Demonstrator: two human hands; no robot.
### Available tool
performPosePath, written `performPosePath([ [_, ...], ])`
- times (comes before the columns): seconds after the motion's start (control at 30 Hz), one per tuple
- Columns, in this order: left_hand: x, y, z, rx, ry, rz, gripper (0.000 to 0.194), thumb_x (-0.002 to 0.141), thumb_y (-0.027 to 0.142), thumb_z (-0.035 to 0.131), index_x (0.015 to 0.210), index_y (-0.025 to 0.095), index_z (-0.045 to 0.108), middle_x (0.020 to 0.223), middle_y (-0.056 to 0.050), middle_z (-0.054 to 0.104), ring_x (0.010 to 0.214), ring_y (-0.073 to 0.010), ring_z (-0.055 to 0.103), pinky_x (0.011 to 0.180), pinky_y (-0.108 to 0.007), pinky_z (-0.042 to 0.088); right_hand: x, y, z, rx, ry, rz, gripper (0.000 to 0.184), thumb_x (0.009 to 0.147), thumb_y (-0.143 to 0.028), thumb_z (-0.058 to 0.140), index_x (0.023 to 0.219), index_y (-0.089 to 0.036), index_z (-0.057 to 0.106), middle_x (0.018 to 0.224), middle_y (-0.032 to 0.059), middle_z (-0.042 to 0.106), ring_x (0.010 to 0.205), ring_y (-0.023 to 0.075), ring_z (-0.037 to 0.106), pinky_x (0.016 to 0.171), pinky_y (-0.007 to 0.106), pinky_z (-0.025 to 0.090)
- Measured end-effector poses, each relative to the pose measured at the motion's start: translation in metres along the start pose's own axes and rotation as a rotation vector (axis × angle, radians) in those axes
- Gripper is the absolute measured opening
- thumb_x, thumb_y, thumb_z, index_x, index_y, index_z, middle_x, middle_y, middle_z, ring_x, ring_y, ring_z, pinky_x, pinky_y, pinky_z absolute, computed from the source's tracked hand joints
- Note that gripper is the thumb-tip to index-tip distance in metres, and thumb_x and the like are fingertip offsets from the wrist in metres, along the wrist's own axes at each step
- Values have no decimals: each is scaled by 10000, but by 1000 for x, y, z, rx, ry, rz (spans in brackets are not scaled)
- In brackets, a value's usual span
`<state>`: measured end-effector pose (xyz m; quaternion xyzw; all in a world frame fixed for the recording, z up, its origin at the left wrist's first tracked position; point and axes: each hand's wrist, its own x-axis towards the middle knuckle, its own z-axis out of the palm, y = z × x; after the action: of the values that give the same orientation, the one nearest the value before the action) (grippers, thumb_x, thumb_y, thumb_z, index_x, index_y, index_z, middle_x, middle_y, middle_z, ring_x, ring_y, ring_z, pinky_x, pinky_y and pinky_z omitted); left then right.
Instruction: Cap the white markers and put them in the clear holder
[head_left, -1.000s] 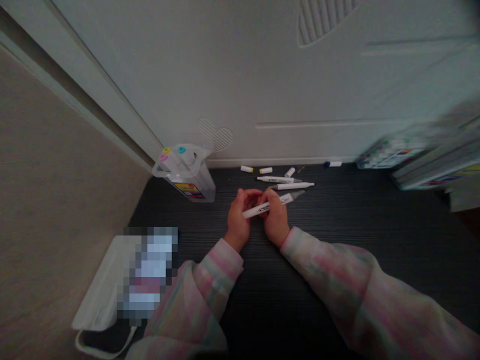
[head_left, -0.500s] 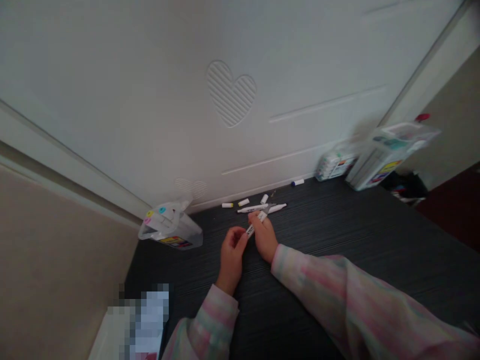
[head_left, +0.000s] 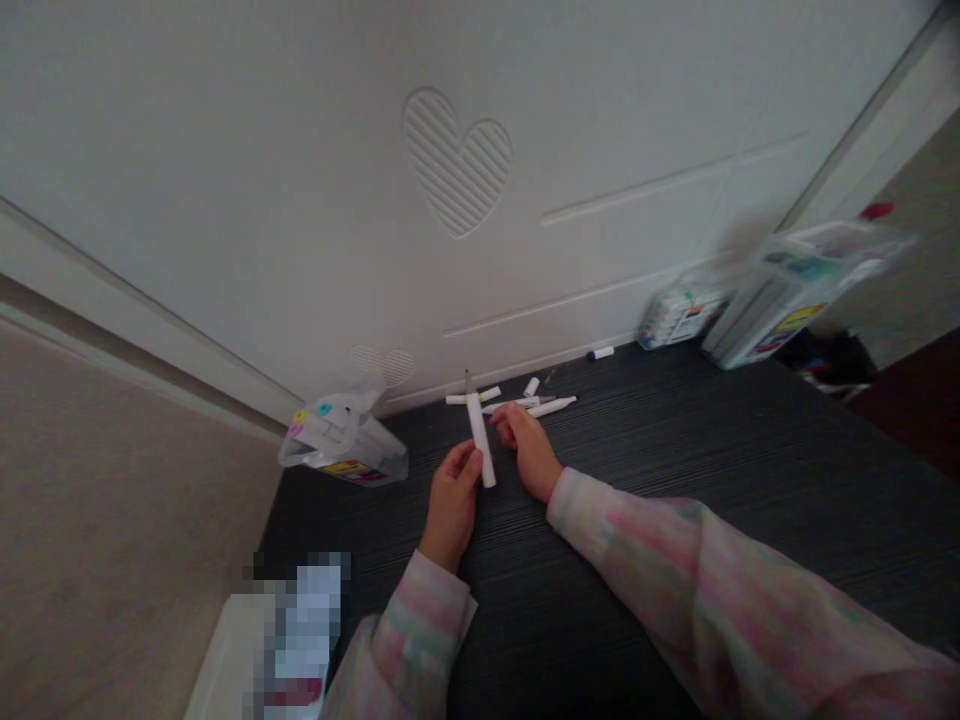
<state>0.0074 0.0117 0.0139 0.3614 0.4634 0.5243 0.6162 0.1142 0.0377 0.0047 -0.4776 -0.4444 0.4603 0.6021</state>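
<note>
Toward the back edge of the dark tabletop [head_left: 660, 520], left of its middle, a white marker [head_left: 482, 440] points its grey, uncapped-looking tip at the white panel [head_left: 285, 220] behind. The left hand [head_left: 452, 500] pinches it near its blunt lower end, between thumb and fingers, so most of the barrel reaches beyond the grip; its long axis runs from near to back, the far end leaning slightly left. The right hand [head_left: 531, 452] is just beside the barrel on its right, fingers curled inward; whether they press on anything cannot be told. That hand is the nearer one to the loose markers [head_left: 555, 406], which lie roughly parallel to the back edge, partly behind its fingers. Two white caps [head_left: 454, 400] lie by the marker's tip along that edge, and a blue-ended cap [head_left: 601, 353] lies farther right. A clear box [head_left: 382, 455] near the back left corner limits room on the left, while the widest room for moving is on the right, between the right sleeve [head_left: 645, 530] and the tall box [head_left: 765, 310].
</note>
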Motion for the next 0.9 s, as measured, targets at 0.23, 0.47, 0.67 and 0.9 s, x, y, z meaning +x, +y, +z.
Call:
performPosePath([
  [0.23, 1, 6, -2, -237, 12, -45, 239, 620, 280, 713, 796, 146, 622, 665, 12, 576, 611, -92, 523, 610, -221, 416, 0, 6, 0, -75, -38, -15, 296, 895, -362, 424, 835, -103, 553, 696, -6, 543, 572, 67, 516, 545, 217, 454],
  [0.47, 3, 6, -4, -318, 9, -74, 216, 613, 241, 718, 761, 153, 589, 702, 13, 584, 626, -88, 526, 608, -219, 420, 17, -1, -7, -398, -57, -88, 250, 884, -326, 456, 908, -102, 564, 806, 22, 580, 689, 99, 565, 631, 263, 488],
  [0.67, 3, 5, -4, -330, 9, -94, 243, 591, 217, 733, 767, 153, 577, 689, 10, 589, 607, -79, 521, 589, -201, 413, 58, -25, -56, -877, -145, -185, 200, 860, -286, 501, 952, -126, 580, 1003, 62, 577, 943, 162, 545, 841, 381, 444],
  [0.9, 2, 5, -4, -314, 19, -102, 266, 554, 157, 741, 764, 171, 578, 653, 44, 547, 576, -57, 503, 592, -183, 413, 65, -26, -74, -1234, -270, -170, 225, 865, -285, 489, 1025, -148, 570, 1111, 74, 542, 1035, 189, 505, 896, 423, 405],
])
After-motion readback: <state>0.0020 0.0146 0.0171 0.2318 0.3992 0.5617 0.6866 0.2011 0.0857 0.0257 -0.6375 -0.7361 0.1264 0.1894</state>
